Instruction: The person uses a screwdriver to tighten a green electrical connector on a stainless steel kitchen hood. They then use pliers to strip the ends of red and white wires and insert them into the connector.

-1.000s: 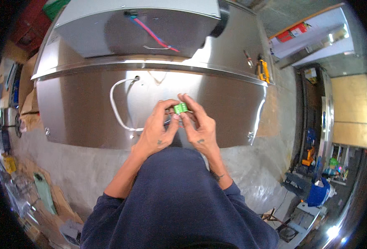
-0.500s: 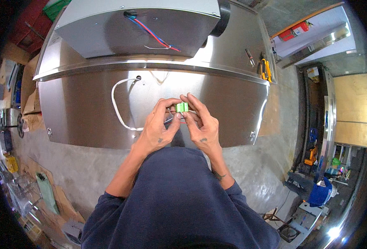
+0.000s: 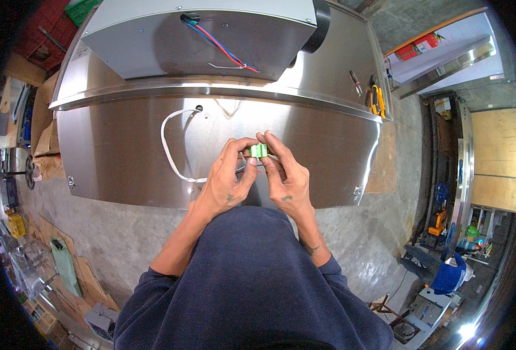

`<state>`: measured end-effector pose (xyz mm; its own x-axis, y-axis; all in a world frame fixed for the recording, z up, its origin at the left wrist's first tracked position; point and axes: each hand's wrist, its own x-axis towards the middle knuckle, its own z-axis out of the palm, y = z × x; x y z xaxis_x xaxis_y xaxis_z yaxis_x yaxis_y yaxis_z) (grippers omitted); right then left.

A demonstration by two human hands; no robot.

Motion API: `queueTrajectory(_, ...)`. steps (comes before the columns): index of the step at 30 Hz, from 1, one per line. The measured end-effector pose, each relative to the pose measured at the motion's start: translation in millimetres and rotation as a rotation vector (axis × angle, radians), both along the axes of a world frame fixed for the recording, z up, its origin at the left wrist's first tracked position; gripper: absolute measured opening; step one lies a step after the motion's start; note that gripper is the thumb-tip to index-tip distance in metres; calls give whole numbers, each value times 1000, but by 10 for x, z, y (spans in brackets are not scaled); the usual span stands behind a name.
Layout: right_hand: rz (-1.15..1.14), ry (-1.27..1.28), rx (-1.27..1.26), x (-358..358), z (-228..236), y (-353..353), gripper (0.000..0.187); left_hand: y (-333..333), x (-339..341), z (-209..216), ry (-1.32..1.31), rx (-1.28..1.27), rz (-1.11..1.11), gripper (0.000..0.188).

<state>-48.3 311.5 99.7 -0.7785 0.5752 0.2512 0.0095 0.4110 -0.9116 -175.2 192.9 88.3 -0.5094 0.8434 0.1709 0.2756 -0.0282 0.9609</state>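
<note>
A small green terminal connector (image 3: 258,151) is pinched between the fingertips of both my hands, in front of a sheet-metal panel (image 3: 118,151). My left hand (image 3: 230,178) closes on its left side and my right hand (image 3: 287,174) on its right. Thin wires, one of them red, show just below the connector; where they end is hidden by my fingers. A white cable (image 3: 166,143) comes out of a hole in the panel, curves down and runs behind my left hand.
Beyond the panel's raised edge stands a grey metal box (image 3: 159,52) with a red and blue wire bundle (image 3: 223,49) hanging out. Yellow-handled pliers (image 3: 377,100) and a screwdriver (image 3: 356,81) lie at the far right. A red fire extinguisher (image 3: 418,46) is beyond.
Both hands keep their pinch on the green connector, which has turned slightly. The whole view has shifted a little; nothing was let go.
</note>
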Motion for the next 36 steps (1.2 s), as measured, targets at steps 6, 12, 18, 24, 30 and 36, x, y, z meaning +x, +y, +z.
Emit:
queueTrajectory(6, 21, 53, 95, -6, 58, 133, 55, -24, 7, -87, -80, -76, 28, 37)
queueTrajectory(12, -442, -134, 516, -74, -53, 1650, 32, -54, -53, 35, -73, -84, 7, 38)
queueTrajectory(18, -587, -435, 984, 94, -391, 2982, 36, -15, -68, -13, -3, 101, 81, 36)
queueTrajectory(24, -474, -493, 988, 75, -542, 3133, 41, -25, -60, 72, -64, 102, 122, 38)
queueTrajectory(30, -427, -165, 341, -198, 145, 1788, 46, -34, -51, 74, 8, 104, 138, 38)
queueTrajectory(36, -18, 259, -63, -169, 471, 565, 45, -10, -76, 145, 37, 59, 96, 36)
